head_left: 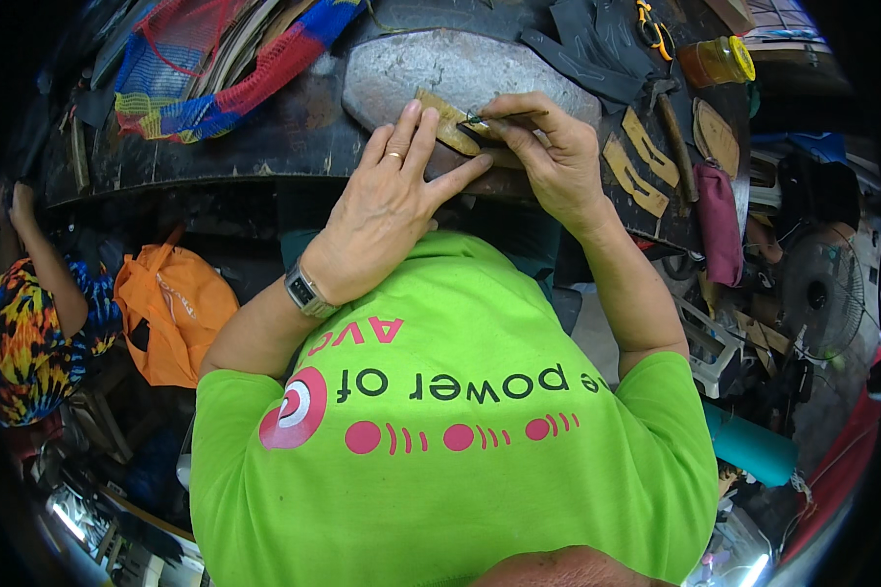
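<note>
My left hand (pixel 377 210) lies flat with its fingers spread, pressing on a tan, brownish pattern piece (pixel 445 119). The piece rests at the near edge of a grey stone slab (pixel 401 73). Opposite it, my right hand (pixel 555 147) is closed in a pinch over the slab's near edge. Between its thumb and fingers is a thin, dark, stick-like tool (pixel 472 119), its tip touching or just above the piece; its exact kind is hidden by the fingers. My thumb and fingers partly cover the tan piece.
Two slotted tan templates (pixel 636 176), a hammer (pixel 675 132), black cut material (pixel 592 54), orange-handled scissors (pixel 654 31), a yellow-lidded jar (pixel 719 62) and a maroon pouch (pixel 719 225) lie right. A mesh bag (pixel 215 73) lies left. Another person (pixel 39 313) sits left beyond an orange bag (pixel 174 308).
</note>
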A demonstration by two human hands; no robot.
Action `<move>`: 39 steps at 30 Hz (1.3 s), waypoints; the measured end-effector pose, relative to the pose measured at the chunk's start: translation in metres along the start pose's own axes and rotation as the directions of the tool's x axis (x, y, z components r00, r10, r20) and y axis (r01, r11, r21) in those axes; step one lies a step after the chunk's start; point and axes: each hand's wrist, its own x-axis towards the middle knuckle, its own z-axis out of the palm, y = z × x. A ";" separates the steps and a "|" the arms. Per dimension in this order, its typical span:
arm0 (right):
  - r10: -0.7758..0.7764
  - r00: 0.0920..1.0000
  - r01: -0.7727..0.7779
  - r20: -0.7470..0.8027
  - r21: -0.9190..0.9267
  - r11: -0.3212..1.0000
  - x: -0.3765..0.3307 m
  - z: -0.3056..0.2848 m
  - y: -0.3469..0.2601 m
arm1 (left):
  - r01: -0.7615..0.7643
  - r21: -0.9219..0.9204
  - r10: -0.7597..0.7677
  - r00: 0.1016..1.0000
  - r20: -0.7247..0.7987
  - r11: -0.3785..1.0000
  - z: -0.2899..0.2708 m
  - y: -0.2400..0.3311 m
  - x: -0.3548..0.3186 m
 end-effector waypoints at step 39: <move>-0.044 0.990 0.067 0.133 -0.172 0.983 -0.007 -0.022 -0.013 | 0.011 0.029 -0.010 1.000 -0.029 1.000 0.001 0.000 0.002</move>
